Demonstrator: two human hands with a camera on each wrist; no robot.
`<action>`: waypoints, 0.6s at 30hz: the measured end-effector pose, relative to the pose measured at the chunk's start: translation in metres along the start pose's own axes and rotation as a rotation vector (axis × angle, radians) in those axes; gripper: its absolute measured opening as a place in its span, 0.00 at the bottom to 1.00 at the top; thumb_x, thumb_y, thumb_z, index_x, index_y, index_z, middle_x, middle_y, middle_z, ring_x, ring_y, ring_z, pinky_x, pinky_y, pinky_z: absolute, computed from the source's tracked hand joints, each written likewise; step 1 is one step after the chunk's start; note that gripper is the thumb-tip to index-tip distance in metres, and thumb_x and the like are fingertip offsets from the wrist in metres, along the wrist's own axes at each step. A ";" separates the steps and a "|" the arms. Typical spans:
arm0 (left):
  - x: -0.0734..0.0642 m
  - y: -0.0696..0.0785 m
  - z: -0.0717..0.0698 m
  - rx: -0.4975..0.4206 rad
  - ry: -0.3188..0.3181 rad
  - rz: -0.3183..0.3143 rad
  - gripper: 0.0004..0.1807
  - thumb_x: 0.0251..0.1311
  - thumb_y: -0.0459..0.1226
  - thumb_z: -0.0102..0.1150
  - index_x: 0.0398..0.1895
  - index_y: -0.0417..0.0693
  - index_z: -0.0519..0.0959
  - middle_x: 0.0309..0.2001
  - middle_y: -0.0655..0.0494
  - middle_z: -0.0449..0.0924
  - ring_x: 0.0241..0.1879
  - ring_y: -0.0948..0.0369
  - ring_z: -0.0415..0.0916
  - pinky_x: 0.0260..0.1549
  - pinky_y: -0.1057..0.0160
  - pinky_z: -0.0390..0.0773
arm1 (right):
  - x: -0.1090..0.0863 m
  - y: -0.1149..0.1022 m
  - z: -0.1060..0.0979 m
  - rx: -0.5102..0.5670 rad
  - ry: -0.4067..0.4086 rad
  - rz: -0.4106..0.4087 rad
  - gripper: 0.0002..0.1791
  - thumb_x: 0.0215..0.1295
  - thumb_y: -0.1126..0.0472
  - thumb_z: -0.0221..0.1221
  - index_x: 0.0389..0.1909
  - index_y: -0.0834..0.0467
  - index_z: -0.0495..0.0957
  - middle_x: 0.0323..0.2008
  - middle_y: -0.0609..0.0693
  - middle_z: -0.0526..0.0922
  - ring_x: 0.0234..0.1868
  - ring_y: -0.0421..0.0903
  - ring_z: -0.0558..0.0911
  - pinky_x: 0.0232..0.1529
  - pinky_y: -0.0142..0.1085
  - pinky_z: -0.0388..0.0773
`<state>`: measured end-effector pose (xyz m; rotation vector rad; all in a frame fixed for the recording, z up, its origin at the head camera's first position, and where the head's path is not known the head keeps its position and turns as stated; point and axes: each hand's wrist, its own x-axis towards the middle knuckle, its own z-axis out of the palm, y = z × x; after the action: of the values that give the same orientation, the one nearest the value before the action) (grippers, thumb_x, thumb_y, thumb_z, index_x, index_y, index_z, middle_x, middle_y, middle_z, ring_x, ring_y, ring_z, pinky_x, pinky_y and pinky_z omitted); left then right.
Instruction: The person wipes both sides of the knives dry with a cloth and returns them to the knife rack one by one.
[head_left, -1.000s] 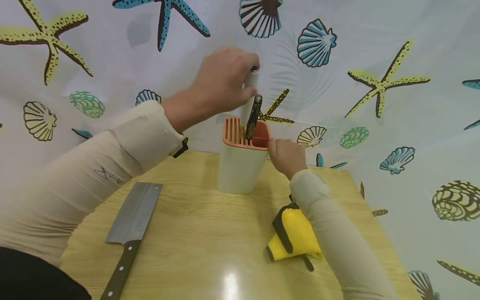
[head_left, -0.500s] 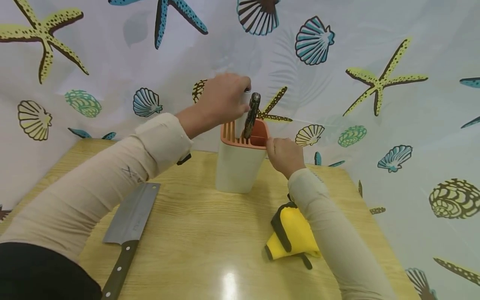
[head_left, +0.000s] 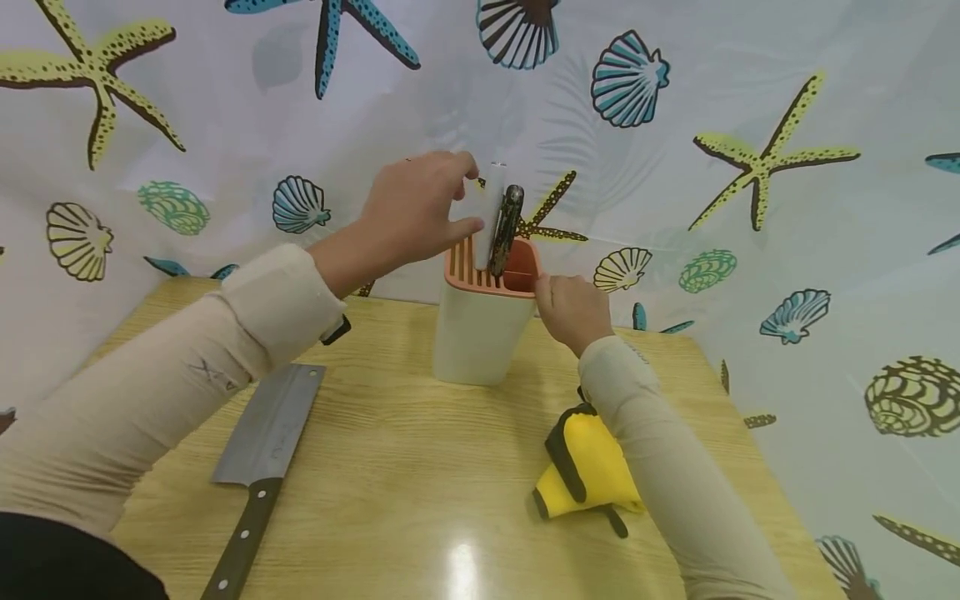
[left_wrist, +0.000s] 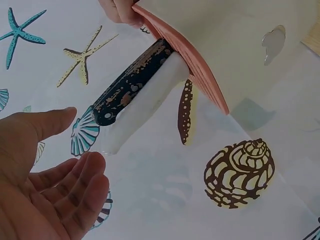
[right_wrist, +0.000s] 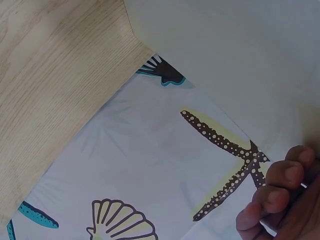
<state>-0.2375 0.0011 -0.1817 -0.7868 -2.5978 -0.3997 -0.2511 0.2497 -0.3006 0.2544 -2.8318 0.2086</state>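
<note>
A white knife holder (head_left: 480, 342) with an orange slotted top stands upright at the back of the table. Two handles rise from its slots side by side, one white (head_left: 490, 212) and one dark and mottled (head_left: 507, 229); whatever they carry below is hidden inside. My left hand (head_left: 416, 208) is just left of the white handle, thumb and fingers spread apart. In the left wrist view a gap shows between that hand and both handle ends. At the holder's right rim, my right hand (head_left: 573, 312) grips the edge with curled fingers (right_wrist: 277, 197).
A cleaver (head_left: 270, 425) lies on the wooden table (head_left: 405, 467) at the left, handle toward me. Under my right forearm is a folded yellow cloth item (head_left: 596, 462) with dark trim. Behind the table hangs a sheet (head_left: 420, 108) printed with shells and starfish.
My left hand lowered the white handle into the holder, then let go and drew back left. My right hand has stayed on the rim.
</note>
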 end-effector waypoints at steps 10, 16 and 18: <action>-0.100 -0.021 -0.009 -0.017 -0.042 -0.037 0.20 0.60 0.47 0.67 0.49 0.46 0.79 0.39 0.53 0.86 0.34 0.54 0.81 0.28 0.55 0.79 | 0.000 0.003 0.002 0.024 -0.019 0.014 0.32 0.78 0.51 0.30 0.10 0.52 0.63 0.11 0.47 0.64 0.15 0.47 0.67 0.16 0.38 0.63; -0.195 -0.041 0.013 -0.057 -0.222 -0.191 0.20 0.56 0.52 0.70 0.43 0.49 0.82 0.32 0.61 0.84 0.25 0.66 0.75 0.20 0.64 0.71 | 0.001 0.003 0.001 0.028 -0.004 0.009 0.32 0.78 0.50 0.30 0.11 0.52 0.63 0.11 0.47 0.64 0.15 0.47 0.66 0.16 0.37 0.63; -0.230 -0.050 0.027 -0.079 -0.309 -0.301 0.20 0.55 0.54 0.69 0.40 0.50 0.81 0.30 0.63 0.81 0.23 0.66 0.71 0.19 0.63 0.69 | 0.002 0.004 0.001 0.021 -0.009 0.010 0.32 0.78 0.50 0.29 0.11 0.52 0.63 0.11 0.48 0.64 0.15 0.47 0.66 0.16 0.37 0.62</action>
<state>-0.0987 -0.1360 -0.3163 -0.5129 -3.0201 -0.5037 -0.2538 0.2529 -0.3015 0.2456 -2.8419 0.2397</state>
